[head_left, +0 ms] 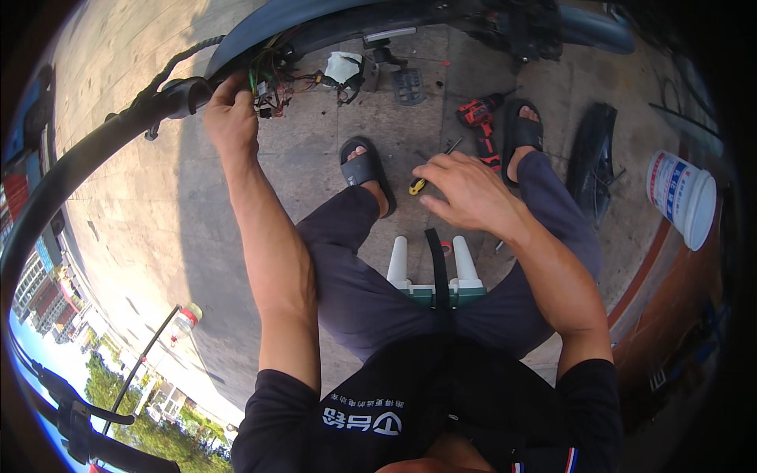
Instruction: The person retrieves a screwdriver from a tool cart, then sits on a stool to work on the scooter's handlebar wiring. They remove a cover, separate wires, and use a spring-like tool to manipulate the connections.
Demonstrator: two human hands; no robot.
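Observation:
At the far left, my left hand [233, 118] reaches up to the underside of a dark vehicle body [315, 39]. Its fingers are closed at the edge of a wire bundle [272, 79] of several colours, beside a green wire [252, 80]; the fingertips are partly hidden. My right hand [469, 189] hangs over the ground between my knees, fingers apart and holding nothing. Just under its fingertips lies a screwdriver [417, 187] with a yellow and black handle, part of it covered by the hand. A white packet [344, 68] sits among the wires.
A red and black cordless drill [477, 118] lies beside my right foot. Near it are a black pedal [408, 87], a long black curved panel [593, 154] and a white bucket [682, 197]. A green stool with white legs [465, 276] is below me. A dark curved bar [87, 169] crosses the left.

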